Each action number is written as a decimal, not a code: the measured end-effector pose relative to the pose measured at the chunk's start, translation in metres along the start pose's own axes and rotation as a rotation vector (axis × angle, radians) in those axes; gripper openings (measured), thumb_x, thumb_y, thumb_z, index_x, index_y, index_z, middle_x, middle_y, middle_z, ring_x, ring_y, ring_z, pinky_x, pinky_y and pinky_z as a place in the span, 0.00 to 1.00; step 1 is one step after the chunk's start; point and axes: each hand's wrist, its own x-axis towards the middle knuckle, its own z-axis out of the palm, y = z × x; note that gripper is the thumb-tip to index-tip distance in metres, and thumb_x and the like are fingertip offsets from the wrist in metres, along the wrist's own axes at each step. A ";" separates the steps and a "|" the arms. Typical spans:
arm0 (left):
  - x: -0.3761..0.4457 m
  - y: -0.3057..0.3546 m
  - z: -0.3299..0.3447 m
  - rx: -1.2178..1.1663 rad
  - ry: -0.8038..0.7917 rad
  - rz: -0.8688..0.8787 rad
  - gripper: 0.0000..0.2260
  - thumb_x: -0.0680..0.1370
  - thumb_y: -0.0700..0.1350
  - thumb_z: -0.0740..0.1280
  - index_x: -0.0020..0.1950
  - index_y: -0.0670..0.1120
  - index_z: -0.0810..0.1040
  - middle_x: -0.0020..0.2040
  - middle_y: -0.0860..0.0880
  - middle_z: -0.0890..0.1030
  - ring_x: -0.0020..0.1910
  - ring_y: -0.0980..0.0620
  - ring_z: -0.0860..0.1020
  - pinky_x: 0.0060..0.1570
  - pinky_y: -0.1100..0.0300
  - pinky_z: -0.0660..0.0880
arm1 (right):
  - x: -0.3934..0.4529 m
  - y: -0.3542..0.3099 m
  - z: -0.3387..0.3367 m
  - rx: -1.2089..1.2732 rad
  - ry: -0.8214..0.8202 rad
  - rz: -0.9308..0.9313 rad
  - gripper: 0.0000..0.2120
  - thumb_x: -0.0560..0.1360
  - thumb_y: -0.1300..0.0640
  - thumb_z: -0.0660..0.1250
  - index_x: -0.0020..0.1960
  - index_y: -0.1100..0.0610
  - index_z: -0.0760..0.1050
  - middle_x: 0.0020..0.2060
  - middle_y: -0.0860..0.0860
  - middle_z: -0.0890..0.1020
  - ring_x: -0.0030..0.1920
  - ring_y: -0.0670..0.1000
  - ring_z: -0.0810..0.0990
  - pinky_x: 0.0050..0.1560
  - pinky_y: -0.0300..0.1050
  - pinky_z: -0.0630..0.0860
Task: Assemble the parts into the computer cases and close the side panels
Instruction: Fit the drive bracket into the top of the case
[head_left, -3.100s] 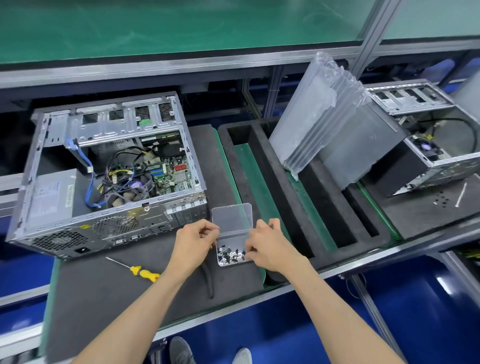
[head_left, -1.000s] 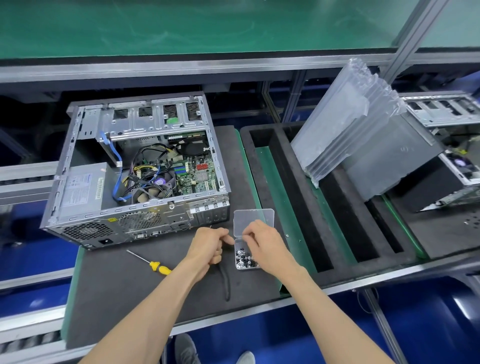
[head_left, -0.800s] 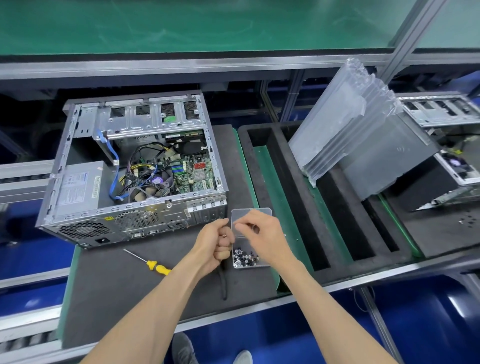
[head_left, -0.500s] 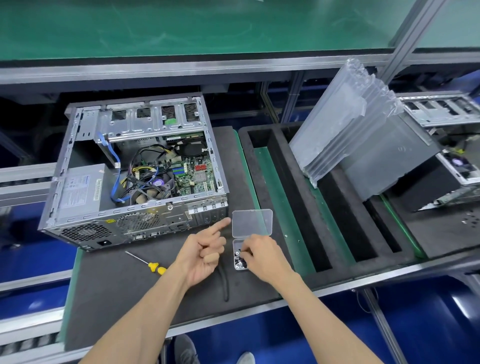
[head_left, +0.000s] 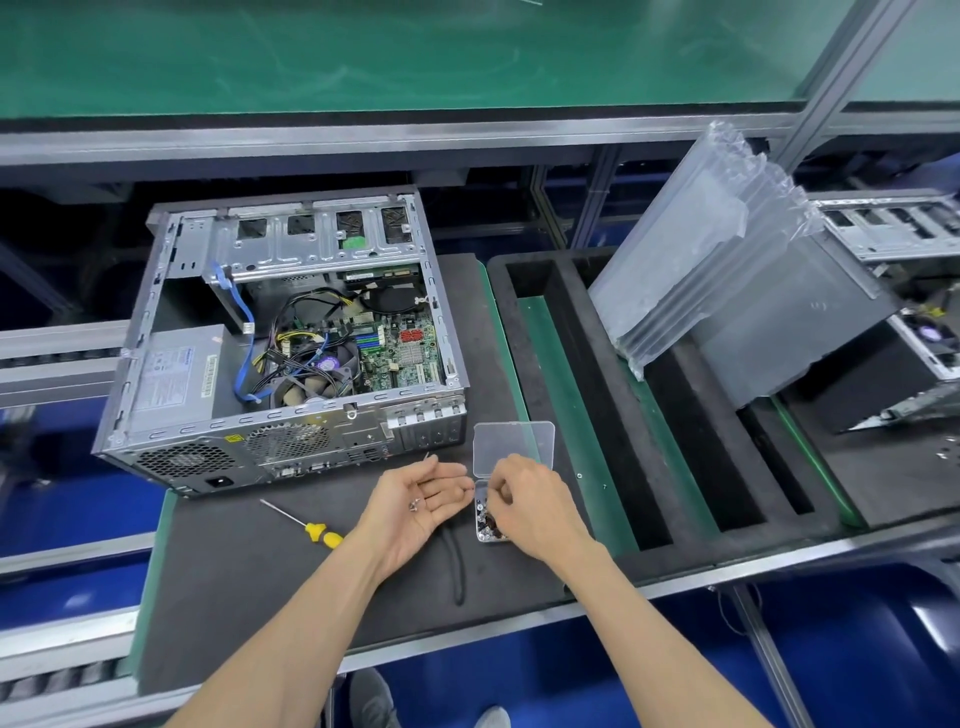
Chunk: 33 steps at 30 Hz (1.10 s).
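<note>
Nearest, the left hand lies palm up, fingers loosely spread, with a small screw resting on the palm, just left of the screw box. The right hand reaches into that box, fingertips bunched over the screws; what they pinch is hidden. Left of the box lies a yellow-handled screwdriver. Beyond the box stands the open computer case.

Silver-grey computer case, yellow-handled screwdriver, clear screw box, black foam mat, green belt
</note>
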 end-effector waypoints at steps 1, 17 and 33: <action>0.001 -0.001 0.001 0.019 0.007 0.005 0.17 0.80 0.43 0.63 0.44 0.33 0.85 0.46 0.33 0.84 0.41 0.42 0.85 0.42 0.53 0.83 | 0.001 -0.001 -0.003 0.087 0.051 -0.003 0.03 0.76 0.57 0.66 0.43 0.53 0.75 0.40 0.46 0.77 0.41 0.50 0.76 0.43 0.48 0.73; -0.009 0.012 0.000 -0.112 -0.013 0.121 0.11 0.79 0.38 0.65 0.52 0.30 0.81 0.42 0.36 0.83 0.43 0.45 0.86 0.46 0.50 0.84 | 0.009 -0.036 -0.014 0.418 0.279 -0.087 0.04 0.75 0.68 0.68 0.45 0.61 0.79 0.39 0.50 0.78 0.35 0.42 0.72 0.39 0.35 0.70; -0.097 0.050 -0.102 -0.430 -0.217 0.224 0.24 0.77 0.35 0.54 0.74 0.34 0.68 0.75 0.35 0.69 0.74 0.38 0.69 0.70 0.42 0.71 | 0.015 -0.133 0.068 -0.020 -0.155 -0.377 0.18 0.77 0.50 0.66 0.63 0.59 0.74 0.54 0.57 0.78 0.55 0.59 0.75 0.57 0.55 0.73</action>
